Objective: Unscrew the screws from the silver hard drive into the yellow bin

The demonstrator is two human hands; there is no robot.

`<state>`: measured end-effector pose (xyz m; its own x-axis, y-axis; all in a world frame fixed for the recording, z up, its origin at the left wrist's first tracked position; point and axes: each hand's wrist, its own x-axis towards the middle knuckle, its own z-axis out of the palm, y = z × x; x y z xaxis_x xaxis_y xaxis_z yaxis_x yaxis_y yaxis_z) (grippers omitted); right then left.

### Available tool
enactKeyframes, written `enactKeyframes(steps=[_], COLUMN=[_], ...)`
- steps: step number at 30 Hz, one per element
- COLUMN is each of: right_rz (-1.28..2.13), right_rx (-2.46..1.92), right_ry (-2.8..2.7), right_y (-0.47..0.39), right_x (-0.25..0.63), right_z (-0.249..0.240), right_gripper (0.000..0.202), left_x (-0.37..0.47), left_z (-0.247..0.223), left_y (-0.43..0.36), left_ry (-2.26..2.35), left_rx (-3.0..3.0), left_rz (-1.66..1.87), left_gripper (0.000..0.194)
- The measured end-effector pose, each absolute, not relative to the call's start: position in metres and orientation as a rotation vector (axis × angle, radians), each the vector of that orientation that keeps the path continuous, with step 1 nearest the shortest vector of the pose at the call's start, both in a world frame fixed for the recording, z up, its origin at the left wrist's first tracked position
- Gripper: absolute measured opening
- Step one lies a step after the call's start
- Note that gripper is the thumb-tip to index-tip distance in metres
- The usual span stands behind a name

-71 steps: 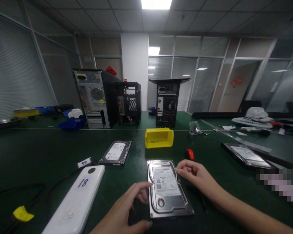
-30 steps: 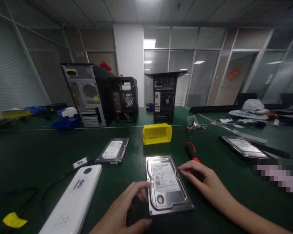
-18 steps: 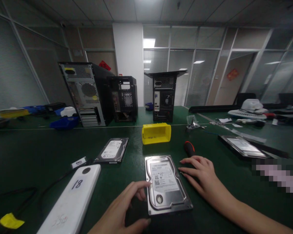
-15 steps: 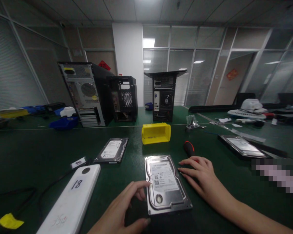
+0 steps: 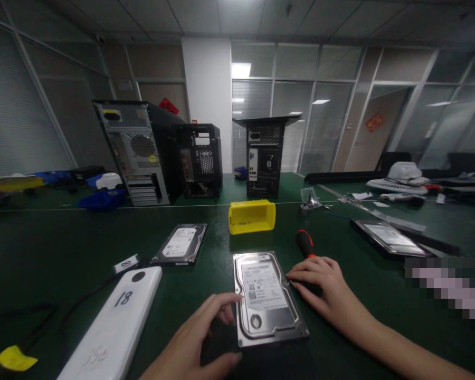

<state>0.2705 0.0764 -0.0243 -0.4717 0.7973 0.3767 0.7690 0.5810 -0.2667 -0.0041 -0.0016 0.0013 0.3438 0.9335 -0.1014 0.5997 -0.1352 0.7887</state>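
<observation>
Tabletop [image 5: 182, 295]: dark green, set before glass partitions with pale blinds [image 5: 239, 132]; dim light overhead.
Silver rectangular metal hard drive [image 5: 271, 311]: flat on the tabletop, white printed label up, straight ahead of the person, between the two hands.
Drive's long axis: points away from the person, far end swung slightly left.
Left hand [image 5: 200, 330]: by the left long edge; index fingertip at the rim, apparently touching. Thumb spread well away, near the close left corner; other fingers curled. No grip to be seen.
Right hand [image 5: 320, 282]: palm down by the right long edge, fingertips against or just beside it, farther up than the left index. Thumb and fingers close together; whether something small is pinched, cannot tell.
Nearer hand: neither clearly; both meet the drive's sides, from opposite flanks.
Black-and-red tool handle [image 5: 305, 244]: just beyond the right hand, likely a screwdriver; shaft out of sight.
Yellow rectangular plastic bin [image 5: 253, 229]: past the drive's far end, mouth towards the person, tiny dark bits inside.
Dark flat hard drive with white label [image 5: 181, 245]: left of the bin.
White oblong plastic slab [image 5: 114, 327]: marked 18, left of the left hand.
</observation>
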Motion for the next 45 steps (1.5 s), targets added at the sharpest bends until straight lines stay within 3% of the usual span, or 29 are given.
enactKeyframes(steps=[15, 45], right_rz=[0.027, 0.43], right_rx=[-1.137, -1.013], right_ry=[-2.402, -2.591], right_y=[0.072, 0.078], right_x=[0.27, 0.284], right_z=[-0.023, -0.007], right_gripper=[0.019, 0.021], left_x=[-0.004, -0.009], left_z=[0.001, -0.008], left_y=[0.001, 0.001], left_ry=[1.34, 1.324], left_rx=[1.844, 1.893], left_rz=[0.54, 0.545], left_gripper=[0.059, 0.061])
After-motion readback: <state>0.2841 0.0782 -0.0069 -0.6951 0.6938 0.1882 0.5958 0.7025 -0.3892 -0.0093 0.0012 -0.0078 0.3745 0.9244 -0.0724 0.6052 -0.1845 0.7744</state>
